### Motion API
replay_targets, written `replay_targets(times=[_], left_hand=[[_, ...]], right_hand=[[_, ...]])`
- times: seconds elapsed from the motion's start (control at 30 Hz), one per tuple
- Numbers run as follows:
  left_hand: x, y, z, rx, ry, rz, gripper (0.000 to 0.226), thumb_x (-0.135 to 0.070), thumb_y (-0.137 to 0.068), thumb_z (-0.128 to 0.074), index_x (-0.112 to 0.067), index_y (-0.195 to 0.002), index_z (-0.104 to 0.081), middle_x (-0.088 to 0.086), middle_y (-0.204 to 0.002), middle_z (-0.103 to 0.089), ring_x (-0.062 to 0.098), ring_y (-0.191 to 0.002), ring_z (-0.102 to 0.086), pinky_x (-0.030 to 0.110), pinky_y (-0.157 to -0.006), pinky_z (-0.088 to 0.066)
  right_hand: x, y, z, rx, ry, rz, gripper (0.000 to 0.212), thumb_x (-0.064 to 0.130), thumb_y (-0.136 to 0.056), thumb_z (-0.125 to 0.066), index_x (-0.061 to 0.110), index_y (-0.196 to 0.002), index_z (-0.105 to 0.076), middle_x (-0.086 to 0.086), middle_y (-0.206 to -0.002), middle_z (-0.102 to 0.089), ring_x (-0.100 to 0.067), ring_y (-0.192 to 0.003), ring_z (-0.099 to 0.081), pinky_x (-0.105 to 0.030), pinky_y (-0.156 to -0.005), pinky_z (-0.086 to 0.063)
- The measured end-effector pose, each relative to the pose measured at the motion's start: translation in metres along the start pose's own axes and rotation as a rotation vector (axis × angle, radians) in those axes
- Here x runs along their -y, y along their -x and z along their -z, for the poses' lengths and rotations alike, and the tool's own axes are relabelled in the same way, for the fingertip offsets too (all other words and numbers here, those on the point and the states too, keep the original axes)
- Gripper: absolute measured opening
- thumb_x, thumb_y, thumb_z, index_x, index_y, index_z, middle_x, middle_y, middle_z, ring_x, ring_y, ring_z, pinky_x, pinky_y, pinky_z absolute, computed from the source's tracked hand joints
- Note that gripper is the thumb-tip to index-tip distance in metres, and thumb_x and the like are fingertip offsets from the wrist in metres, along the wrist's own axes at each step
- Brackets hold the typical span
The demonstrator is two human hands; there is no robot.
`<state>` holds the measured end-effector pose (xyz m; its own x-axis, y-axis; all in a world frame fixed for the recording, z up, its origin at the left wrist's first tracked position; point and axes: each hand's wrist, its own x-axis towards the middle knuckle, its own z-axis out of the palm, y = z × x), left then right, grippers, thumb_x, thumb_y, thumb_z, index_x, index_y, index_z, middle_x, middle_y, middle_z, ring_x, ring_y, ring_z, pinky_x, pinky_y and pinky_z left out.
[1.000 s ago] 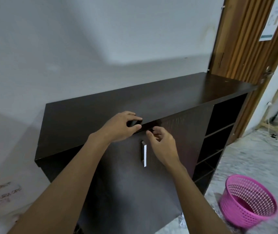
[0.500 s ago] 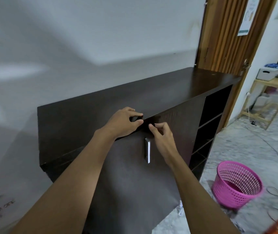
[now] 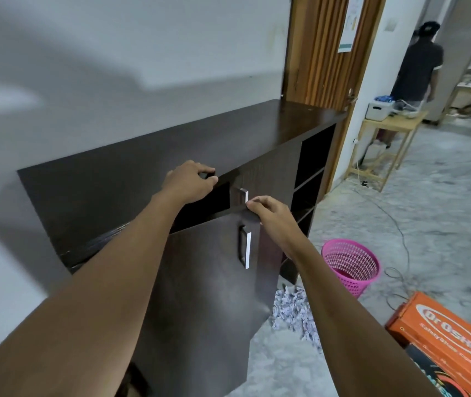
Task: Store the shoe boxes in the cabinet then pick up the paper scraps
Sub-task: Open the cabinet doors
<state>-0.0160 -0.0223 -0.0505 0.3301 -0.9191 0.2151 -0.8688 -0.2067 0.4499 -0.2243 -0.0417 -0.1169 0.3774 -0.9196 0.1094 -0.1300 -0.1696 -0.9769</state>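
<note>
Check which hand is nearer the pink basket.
Right. The right hand pinches the open door's top corner, up and left of the pink basket; the left hand grips the cabinet's top edge, farther left.

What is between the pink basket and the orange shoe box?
In the head view, only thin dark cable loops lie on the grey floor between the pink plastic basket and the orange cardboard shoe box.
</note>
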Motion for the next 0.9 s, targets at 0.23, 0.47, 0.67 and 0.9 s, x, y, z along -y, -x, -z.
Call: replay_targets(times=[0.23,0.47,0.67,0.9], left_hand=[[-0.004,0.027,-0.001,-0.008,-0.098,0.067,0.046,-0.046,-0.097,-0.046,-0.032,-0.141,-0.049,-0.002,-0.157,-0.033,0.023,-0.143,-0.032,0.043,-0.117,-0.023],[-0.003,0.08,0.013,0.06,-0.23,0.154,0.056,-0.045,-0.099,-0.043,-0.024,-0.15,-0.033,-0.002,-0.16,-0.023,0.026,-0.144,-0.027,0.043,-0.116,-0.025],[0.009,0.13,0.031,0.021,-0.211,0.241,0.065,-0.039,-0.098,-0.05,-0.017,-0.153,-0.023,0.0,-0.163,-0.014,0.021,-0.15,-0.012,0.037,-0.12,-0.013],[0.006,0.154,0.046,0.085,-0.175,0.297,0.07,-0.041,-0.096,-0.051,-0.02,-0.154,-0.02,-0.006,-0.163,-0.01,0.015,-0.15,-0.006,0.036,-0.122,-0.009]], right_hand=[[-0.002,0.069,0.046,0.142,0.015,0.033,0.019,0.035,-0.092,-0.065,0.018,-0.083,-0.066,0.003,-0.082,-0.067,-0.012,-0.083,-0.065,-0.038,-0.09,-0.053],[0.017,0.124,0.065,0.665,0.002,-0.109,0.018,0.031,-0.096,-0.06,0.032,-0.105,-0.075,-0.005,-0.113,-0.074,-0.027,-0.115,-0.065,-0.041,-0.102,-0.05],[0.024,0.152,0.026,0.966,-0.041,-0.161,0.036,0.03,-0.099,-0.053,0.04,-0.134,-0.057,0.019,-0.131,-0.06,0.0,-0.125,-0.052,-0.032,-0.108,-0.037],[0.027,0.198,-0.041,0.961,-0.163,-0.117,0.054,0.04,-0.099,-0.053,0.041,-0.149,-0.035,0.032,-0.137,-0.044,0.015,-0.113,-0.048,-0.018,-0.094,-0.043]])
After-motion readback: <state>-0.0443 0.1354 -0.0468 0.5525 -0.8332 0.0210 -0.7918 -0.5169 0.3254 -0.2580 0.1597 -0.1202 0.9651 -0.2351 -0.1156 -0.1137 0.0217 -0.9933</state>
